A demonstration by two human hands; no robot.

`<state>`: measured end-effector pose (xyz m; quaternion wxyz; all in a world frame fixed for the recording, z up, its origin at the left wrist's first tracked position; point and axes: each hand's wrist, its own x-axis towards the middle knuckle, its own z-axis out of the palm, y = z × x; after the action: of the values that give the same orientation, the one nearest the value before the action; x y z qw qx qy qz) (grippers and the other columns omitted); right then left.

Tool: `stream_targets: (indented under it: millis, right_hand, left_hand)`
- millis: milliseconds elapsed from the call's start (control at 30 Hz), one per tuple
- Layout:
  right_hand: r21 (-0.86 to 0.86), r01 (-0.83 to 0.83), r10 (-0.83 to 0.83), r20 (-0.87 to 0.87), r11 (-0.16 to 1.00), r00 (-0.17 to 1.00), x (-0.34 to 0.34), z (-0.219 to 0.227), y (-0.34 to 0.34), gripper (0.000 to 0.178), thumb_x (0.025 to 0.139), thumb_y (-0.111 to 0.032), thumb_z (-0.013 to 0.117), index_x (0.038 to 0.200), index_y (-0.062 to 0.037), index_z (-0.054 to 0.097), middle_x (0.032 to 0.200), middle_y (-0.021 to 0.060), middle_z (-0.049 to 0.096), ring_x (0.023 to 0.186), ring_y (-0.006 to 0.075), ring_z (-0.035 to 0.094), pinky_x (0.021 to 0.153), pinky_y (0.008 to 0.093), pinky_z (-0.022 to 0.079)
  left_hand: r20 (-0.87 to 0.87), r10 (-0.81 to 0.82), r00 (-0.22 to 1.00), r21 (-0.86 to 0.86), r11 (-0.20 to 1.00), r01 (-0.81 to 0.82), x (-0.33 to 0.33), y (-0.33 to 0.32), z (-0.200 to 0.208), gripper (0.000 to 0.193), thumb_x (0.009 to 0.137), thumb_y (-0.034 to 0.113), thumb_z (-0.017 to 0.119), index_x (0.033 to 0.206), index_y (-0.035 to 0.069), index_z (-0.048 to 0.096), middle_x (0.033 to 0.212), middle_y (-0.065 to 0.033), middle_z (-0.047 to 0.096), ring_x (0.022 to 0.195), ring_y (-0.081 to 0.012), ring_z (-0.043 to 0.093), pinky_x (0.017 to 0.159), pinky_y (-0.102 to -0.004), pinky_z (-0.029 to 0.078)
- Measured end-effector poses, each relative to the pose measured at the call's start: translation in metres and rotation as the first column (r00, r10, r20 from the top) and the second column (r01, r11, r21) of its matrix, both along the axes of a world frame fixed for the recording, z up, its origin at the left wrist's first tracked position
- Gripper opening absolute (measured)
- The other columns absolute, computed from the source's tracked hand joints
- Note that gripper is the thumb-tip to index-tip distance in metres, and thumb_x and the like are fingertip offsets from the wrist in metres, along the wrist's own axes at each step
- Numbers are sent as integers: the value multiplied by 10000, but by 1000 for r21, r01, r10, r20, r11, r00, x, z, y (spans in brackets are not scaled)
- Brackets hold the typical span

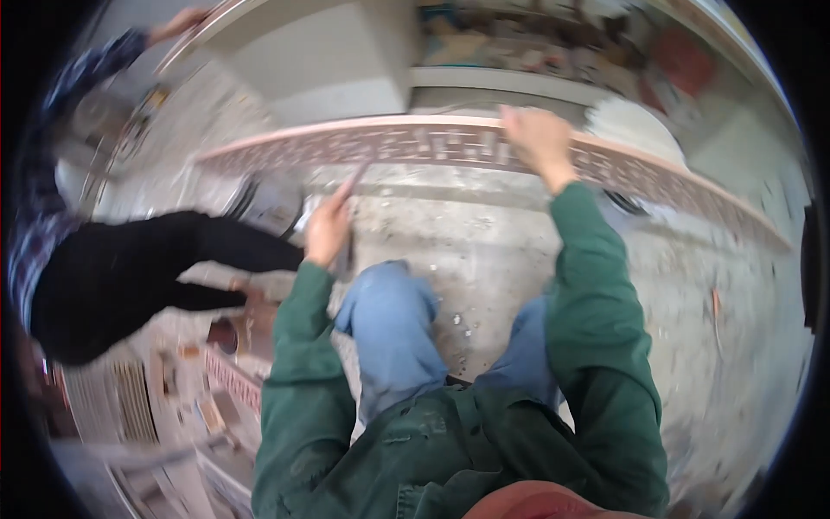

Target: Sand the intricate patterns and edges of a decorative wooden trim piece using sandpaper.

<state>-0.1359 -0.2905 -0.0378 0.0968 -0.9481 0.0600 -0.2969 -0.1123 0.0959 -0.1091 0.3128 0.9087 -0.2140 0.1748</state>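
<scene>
A long wooden board (441, 145) with a carved fretwork pattern stretches across in front of me; the fisheye lens bends it. My right hand (540, 141) is closed over its upper edge, right of the middle, fingers on the far side. Left of there, my left hand (327, 229) is closed around a thin, flat, reddish-brown stick (353, 180). The stick points up toward the board's lower edge; blur hides whether they touch. What kind of tool it is cannot be made out.
Behind the board stands a pale cabinet (324, 65) with a cluttered open shelf (519, 54). A person in black trousers (130, 268) works close on my left, one hand (180, 23) at a panel edge. Carved pieces (232, 378) lie lower left. An orange-tipped thin object (716, 303) lies on the right floor.
</scene>
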Motion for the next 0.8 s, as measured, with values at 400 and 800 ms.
stream_targets:
  millis: [400,800]
  right_hand:
    - [-138,-65,73,60,988,996,16,11,-1,524,837,-579,531,675,-88,615,711,126,651,690,321,625,667,474,409]
    - [-133,-48,45,-24,990,999,9,21,-3,483,861,-550,528,771,-85,625,818,115,664,824,307,622,739,445,387]
  left_hand:
    - [-102,-181,978,-214,964,156,30,11,62,381,931,131,544,1303,47,537,1091,-82,677,917,-152,624,812,-263,465]
    - [-194,-108,975,-341,939,36,13,7,104,333,873,311,648,1108,74,644,652,38,483,618,-79,441,578,-267,396]
